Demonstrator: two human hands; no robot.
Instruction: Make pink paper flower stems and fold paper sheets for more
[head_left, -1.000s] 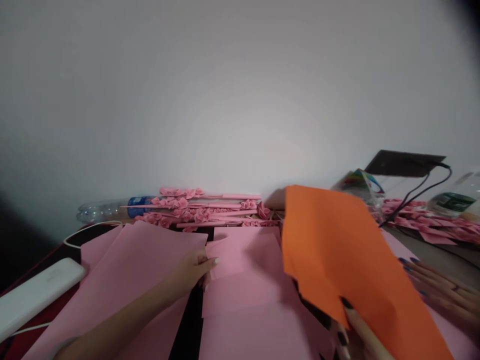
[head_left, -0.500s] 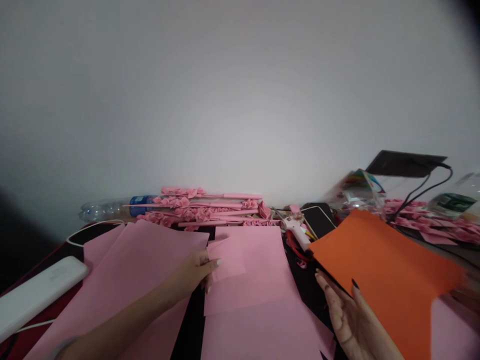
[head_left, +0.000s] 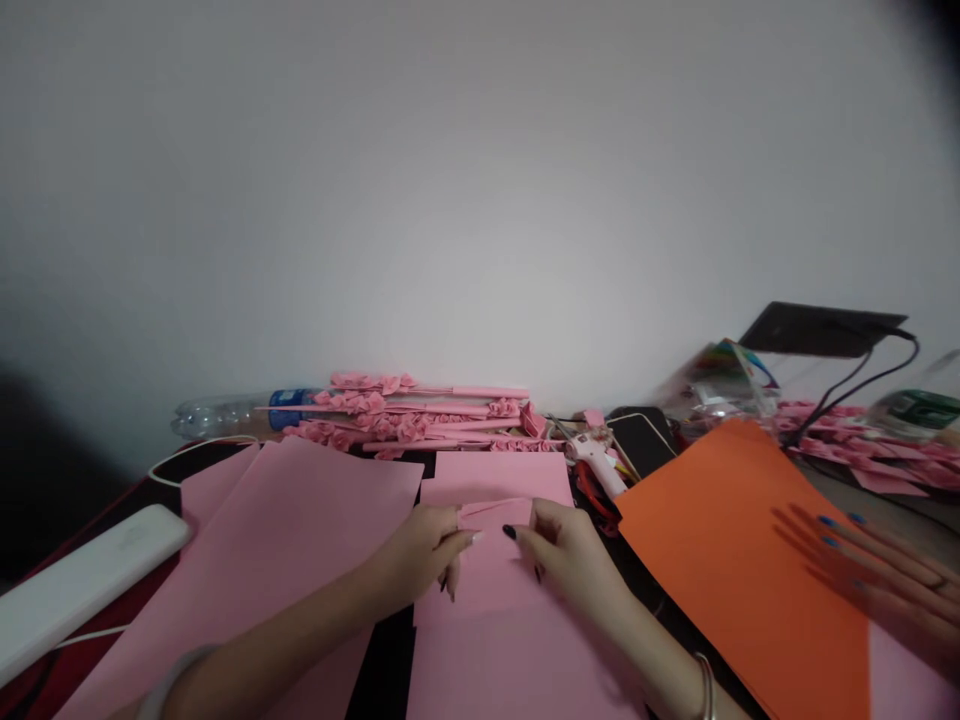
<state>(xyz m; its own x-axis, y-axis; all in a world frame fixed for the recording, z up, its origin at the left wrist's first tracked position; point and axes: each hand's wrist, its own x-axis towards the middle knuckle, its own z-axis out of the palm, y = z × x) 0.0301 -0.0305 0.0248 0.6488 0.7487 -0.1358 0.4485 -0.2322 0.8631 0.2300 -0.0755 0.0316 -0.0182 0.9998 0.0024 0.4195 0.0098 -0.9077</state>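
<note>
A small pink paper piece (head_left: 495, 520) is held above larger pink sheets (head_left: 499, 650) in the middle. My left hand (head_left: 431, 550) pinches its left edge between thumb and fingers. At its right edge, my right hand (head_left: 559, 540) has its thumb and fingers closed on the same piece. The top edge of the piece looks folded over. To the right of my right forearm lie orange sheets (head_left: 750, 560); more pink sheets (head_left: 300, 510) lie under my left forearm.
Pink paper flowers on stems (head_left: 405, 425), a plastic bottle (head_left: 225, 412), a glue gun (head_left: 596, 460) and a phone (head_left: 641, 445) line the back. A white power bank (head_left: 97, 580) is at left. Another person's hand (head_left: 892, 560) spreads over the orange sheets' right side.
My right hand has moved left from beside the orange sheets and taken hold of the small pink piece. My left hand has shifted slightly right with it. The other person's hand shows more.
</note>
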